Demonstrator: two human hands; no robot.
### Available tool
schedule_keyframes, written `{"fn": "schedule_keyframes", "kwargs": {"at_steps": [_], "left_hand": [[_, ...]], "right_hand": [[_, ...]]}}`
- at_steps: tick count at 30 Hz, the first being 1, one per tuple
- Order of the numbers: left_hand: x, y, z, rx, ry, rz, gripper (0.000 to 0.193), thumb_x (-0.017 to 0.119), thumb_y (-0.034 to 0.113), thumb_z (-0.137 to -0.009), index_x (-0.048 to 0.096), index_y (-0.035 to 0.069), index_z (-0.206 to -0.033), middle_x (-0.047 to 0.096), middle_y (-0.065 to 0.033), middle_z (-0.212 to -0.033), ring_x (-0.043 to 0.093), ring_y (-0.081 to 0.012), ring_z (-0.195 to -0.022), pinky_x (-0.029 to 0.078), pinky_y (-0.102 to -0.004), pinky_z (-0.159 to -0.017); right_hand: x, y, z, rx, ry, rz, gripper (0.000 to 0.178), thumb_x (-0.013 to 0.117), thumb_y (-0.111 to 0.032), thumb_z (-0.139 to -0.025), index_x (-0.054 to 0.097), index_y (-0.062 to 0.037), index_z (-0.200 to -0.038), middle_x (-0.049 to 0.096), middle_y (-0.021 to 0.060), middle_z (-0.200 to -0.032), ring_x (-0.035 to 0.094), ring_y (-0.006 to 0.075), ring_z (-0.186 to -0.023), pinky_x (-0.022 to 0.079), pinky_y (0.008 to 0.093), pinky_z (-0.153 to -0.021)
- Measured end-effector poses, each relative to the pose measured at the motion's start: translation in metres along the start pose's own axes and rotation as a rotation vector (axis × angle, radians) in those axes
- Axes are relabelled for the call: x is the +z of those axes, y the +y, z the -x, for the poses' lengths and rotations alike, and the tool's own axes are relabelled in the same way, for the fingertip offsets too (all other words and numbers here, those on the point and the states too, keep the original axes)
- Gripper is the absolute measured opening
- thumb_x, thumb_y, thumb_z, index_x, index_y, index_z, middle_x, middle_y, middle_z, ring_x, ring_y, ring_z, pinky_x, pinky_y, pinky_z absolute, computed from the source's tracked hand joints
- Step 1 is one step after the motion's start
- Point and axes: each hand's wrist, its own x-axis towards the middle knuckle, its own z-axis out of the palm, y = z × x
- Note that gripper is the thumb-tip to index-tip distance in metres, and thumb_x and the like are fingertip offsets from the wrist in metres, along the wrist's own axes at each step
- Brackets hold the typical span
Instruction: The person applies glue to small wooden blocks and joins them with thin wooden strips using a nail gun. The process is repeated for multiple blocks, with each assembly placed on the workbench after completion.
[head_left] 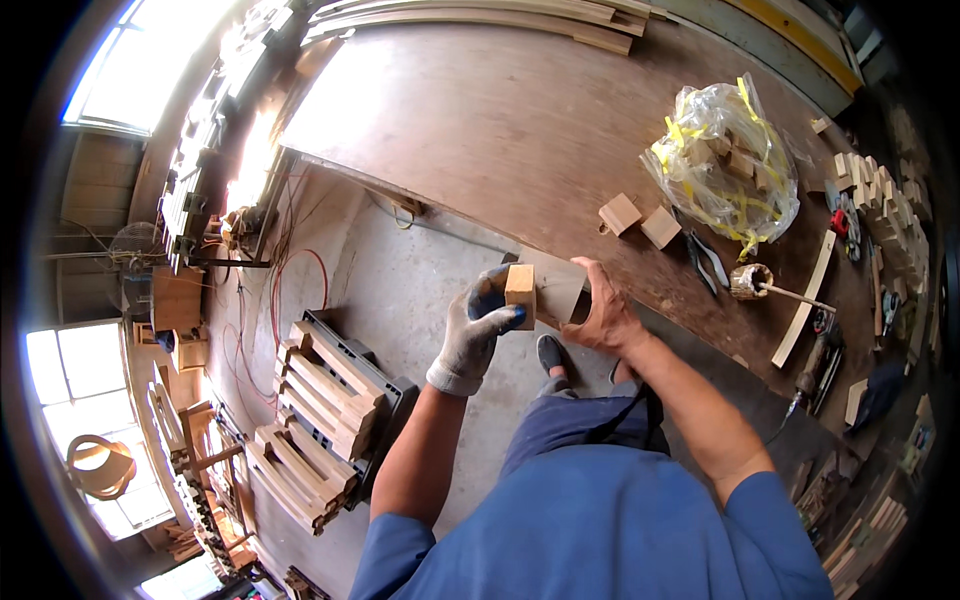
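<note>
My left hand [472, 335], in a grey work glove with dark blue fingertips, is closed round a small wooden block [520, 287] above the floor by the bench edge. Just right of the block is a flat grey-beige piece [556, 284], whose kind I cannot make out. Bare and curved, my right hand [606, 312] grips the right side of that piece, with thumb and fingers apart along its edge. Two similar wooden blocks, one [620, 213] left of the other [660, 228], lie on the wooden workbench [480, 130].
A clear plastic bag [725, 160] with yellow strips holds more blocks. Pliers [705, 262], a brush in a pot [752, 282] and a wood strip [805, 300] lie right of it. Stacked wooden parts [330, 400] stand at my left; hoses [275, 280] trail over the floor.
</note>
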Motion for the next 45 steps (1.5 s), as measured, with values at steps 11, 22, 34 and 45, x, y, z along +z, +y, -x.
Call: {"fn": "schedule_keyframes", "kwargs": {"at_steps": [11, 22, 34, 45], "left_hand": [[0.037, 0.032, -0.009, 0.419, -0.160, -1.182, 0.067, 0.084, 0.005, -0.070, 0.066, 0.007, -0.135, 0.066, -0.0195, -0.126, 0.066, -0.0398, -0.114, 0.055, -0.0448, -0.098], [0.044, 0.038, -0.026, 0.397, -0.271, -1.381, 0.069, 0.083, 0.002, -0.072, 0.064, 0.013, -0.138, 0.064, -0.0186, -0.132, 0.065, -0.0418, -0.117, 0.057, -0.0469, -0.097], [0.050, 0.040, -0.029, 0.343, -0.269, -1.492, 0.070, 0.086, 0.007, -0.074, 0.063, 0.016, -0.140, 0.064, -0.0167, -0.135, 0.064, -0.0400, -0.121, 0.058, -0.0464, -0.098], [0.046, 0.037, -0.031, 0.362, -0.296, -1.508, 0.070, 0.087, 0.007, -0.072, 0.065, 0.015, -0.138, 0.066, -0.0148, -0.135, 0.064, -0.0386, -0.123, 0.058, -0.0463, -0.099]], "right_hand": [[-0.023, 0.004, -0.011, -0.028, -0.170, -0.087, 0.085, 0.081, -0.015, -0.064, 0.047, -0.0066, -0.141, 0.061, 0.0206, -0.130, 0.059, 0.0408, -0.124, 0.050, 0.0453, -0.105], [-0.021, 0.009, -0.013, -0.105, -0.138, -0.115, 0.085, 0.085, -0.009, -0.062, 0.048, -0.0079, -0.138, 0.060, 0.0193, -0.131, 0.058, 0.0410, -0.127, 0.050, 0.0468, -0.107], [-0.022, 0.009, -0.015, -0.094, -0.156, -0.100, 0.087, 0.087, -0.009, -0.061, 0.047, -0.0085, -0.139, 0.059, 0.0193, -0.134, 0.057, 0.0409, -0.129, 0.049, 0.0468, -0.109], [-0.020, 0.011, -0.013, -0.100, -0.153, -0.110, 0.088, 0.087, -0.009, -0.060, 0.048, -0.0092, -0.139, 0.059, 0.0187, -0.133, 0.056, 0.0400, -0.130, 0.048, 0.0457, -0.111]]}}
